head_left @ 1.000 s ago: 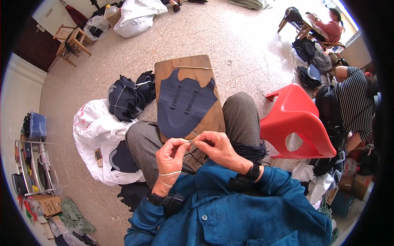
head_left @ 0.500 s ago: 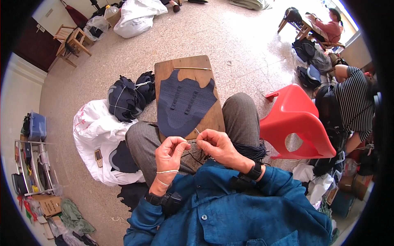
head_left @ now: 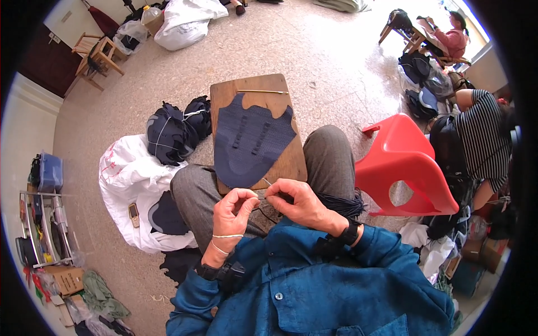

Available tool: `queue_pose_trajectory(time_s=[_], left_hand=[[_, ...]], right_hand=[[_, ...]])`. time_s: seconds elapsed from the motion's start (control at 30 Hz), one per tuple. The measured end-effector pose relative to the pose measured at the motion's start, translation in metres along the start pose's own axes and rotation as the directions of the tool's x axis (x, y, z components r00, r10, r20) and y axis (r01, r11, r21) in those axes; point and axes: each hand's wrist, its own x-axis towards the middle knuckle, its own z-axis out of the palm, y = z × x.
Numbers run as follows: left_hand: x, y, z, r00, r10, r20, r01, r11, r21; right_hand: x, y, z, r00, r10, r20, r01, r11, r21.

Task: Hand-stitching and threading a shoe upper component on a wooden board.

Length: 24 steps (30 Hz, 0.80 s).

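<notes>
Above my lap, my left hand [head_left: 234, 213] pinches thumb against forefinger; whatever lies between them is too small to make out. Just to its right, my right hand [head_left: 300, 204] is closed on a thin needle [head_left: 267, 181], its tip poking out past the fingers toward the board. The two sets of fingertips nearly meet. Beyond them a dark navy fabric piece [head_left: 252, 137], shaped like a shoe upper with two rows of slots, lies flat on a wooden board [head_left: 224, 89]. Across the board's far end rests a slim rod [head_left: 262, 91].
Tied bundles of dark pieces [head_left: 168, 131] and a white sack [head_left: 120, 179] with a phone [head_left: 134, 215] on it lie left. Dark cords [head_left: 344, 206] hang by my right knee. A red plastic stool [head_left: 400, 162] stands right, near a person in stripes [head_left: 485, 134].
My right hand has dipped slightly and shifted a little left, bringing its fingertips closer to my left hand's. The needle tip has moved slightly with it. The fabric piece stays on the board.
</notes>
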Motion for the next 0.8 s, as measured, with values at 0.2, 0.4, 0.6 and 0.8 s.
queue_pose_trajectory(time_s=[0.2, 0.4, 0.6, 0.8], left_hand=[[0.0008, 0.0043, 0.0000, 0.999, 0.045, 0.028, -0.048, 0.994, 0.099], [0.0009, 0.0040, 0.0020, 1.000, 0.015, -0.028, -0.015, 1.000, -0.017], [0.0002, 0.0025, 0.0023, 1.000, 0.015, -0.026, -0.015, 1.000, -0.007], [0.0011, -0.0003, 0.0037, 1.000, -0.005, -0.008, 0.005, 1.000, -0.028]], right_hand=[[-0.0021, 0.0045, 0.0041, 1.000, 0.012, -0.016, -0.011, 1.000, 0.025], [-0.0003, 0.0004, 0.0020, 0.993, 0.113, 0.024, -0.115, 0.986, 0.120], [-0.0017, 0.0033, 0.0023, 0.989, 0.148, 0.023, -0.150, 0.970, 0.193], [-0.0015, 0.0071, 0.0074, 0.990, 0.135, 0.028, -0.138, 0.967, 0.213]])
